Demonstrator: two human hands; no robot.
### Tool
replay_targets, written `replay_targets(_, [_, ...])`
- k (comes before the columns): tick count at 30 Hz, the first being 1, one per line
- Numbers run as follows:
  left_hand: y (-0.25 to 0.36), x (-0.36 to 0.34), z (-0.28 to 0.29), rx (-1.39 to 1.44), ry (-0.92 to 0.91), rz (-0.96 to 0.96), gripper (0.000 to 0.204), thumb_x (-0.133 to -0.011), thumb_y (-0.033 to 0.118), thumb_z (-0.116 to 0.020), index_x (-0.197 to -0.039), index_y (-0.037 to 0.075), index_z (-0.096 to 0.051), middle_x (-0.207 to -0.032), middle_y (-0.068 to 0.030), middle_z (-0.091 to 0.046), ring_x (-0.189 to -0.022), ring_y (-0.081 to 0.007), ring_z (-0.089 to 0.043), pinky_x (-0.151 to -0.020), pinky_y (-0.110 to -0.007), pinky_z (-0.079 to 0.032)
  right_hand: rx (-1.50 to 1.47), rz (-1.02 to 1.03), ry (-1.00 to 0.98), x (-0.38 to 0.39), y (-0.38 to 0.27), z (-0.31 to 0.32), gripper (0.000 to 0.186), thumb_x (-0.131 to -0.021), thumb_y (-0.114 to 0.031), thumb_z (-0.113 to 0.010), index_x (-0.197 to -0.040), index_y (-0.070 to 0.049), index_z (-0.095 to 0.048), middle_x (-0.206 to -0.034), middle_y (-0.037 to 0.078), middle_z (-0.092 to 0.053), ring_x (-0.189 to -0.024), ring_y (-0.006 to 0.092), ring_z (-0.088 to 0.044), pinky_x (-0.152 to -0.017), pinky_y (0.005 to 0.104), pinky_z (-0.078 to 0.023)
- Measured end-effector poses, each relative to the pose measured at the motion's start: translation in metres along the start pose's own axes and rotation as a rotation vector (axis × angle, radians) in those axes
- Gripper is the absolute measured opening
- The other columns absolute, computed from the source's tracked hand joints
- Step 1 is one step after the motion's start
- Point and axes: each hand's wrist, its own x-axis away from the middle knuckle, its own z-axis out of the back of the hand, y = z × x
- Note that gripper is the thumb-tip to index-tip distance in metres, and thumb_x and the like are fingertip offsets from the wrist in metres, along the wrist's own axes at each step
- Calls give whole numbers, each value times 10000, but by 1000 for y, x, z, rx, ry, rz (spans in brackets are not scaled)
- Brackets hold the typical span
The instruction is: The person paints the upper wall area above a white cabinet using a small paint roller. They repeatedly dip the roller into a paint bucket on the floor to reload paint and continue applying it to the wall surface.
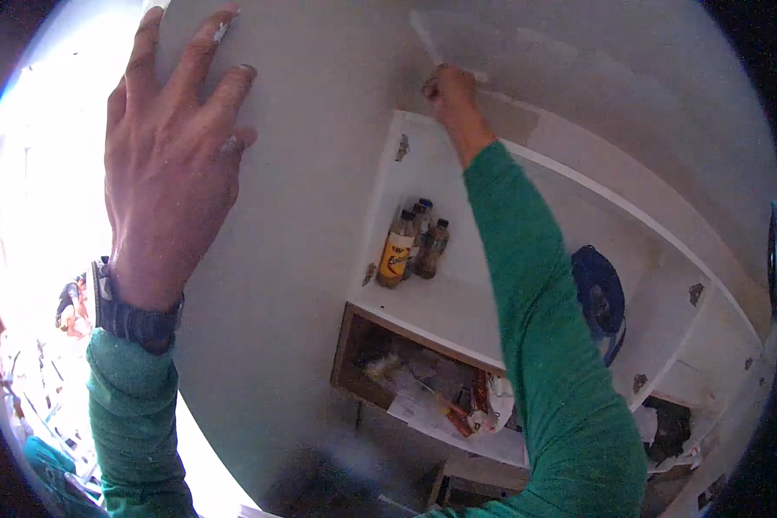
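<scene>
Head view: pale thin tool (425, 36) sits high, just past 12 o'clock, tip up and slightly left, lying close to the upper wall (570, 60) near the corner; blurred, so exact kind can't be told. R hand (453, 89) is curled tight round its lower end, fist closed, prob. so the thin part sticks out free and the grip stays firm at full reach. R arm, in green sleeve (531, 285), stretches up from 5 o'clock, passing in front of the white cabinet (596, 180).

L hand (174, 155), approx 10 o'clock, is spread w/ fingers apart, holding nothing; looks to rest on the side panel (293, 173), prob. as a brace b/c the other arm is so far out. Whitish smears on its fingers; dark wrist strap (142, 324) below.

Further out: bottles (395, 250) stand upright, bunched near centre in the cabinet's left corner, prob. tucked there out of the way. Dark blue round item (597, 293) at 3 o'clock, partly behind the sleeve. Lower compartment (345, 345), toward 5–6, holds loose papers (414, 410) etc.
</scene>
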Motion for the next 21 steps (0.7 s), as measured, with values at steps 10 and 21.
replay_targets(10, [1, 2, -1, 50, 9, -22, 464, -655, 111, -780, -1095, 96, -635, -1453, -6, -392, -1390, -325, -244, -1050, -453, -363, -326, -511, 249, -76, 5, 65, 108, -876, -43, -534, -923, 40, -584, -722, 157, -577, -569, 224, -535, -497, 370, -439])
replay_targets(21, [-10, 3, -1, -36, -3, 2, 431, -683, 176, -811, -1086, 139, -662, -1437, -25, -408, -1392, -332, -232, -1036, -454, -411, -401, 42, 38, 218, -174, -47, 228, -830, -33, -522, -1047, -38, -452, -770, 27, -471, -633, 116, -464, -502, 285, -383])
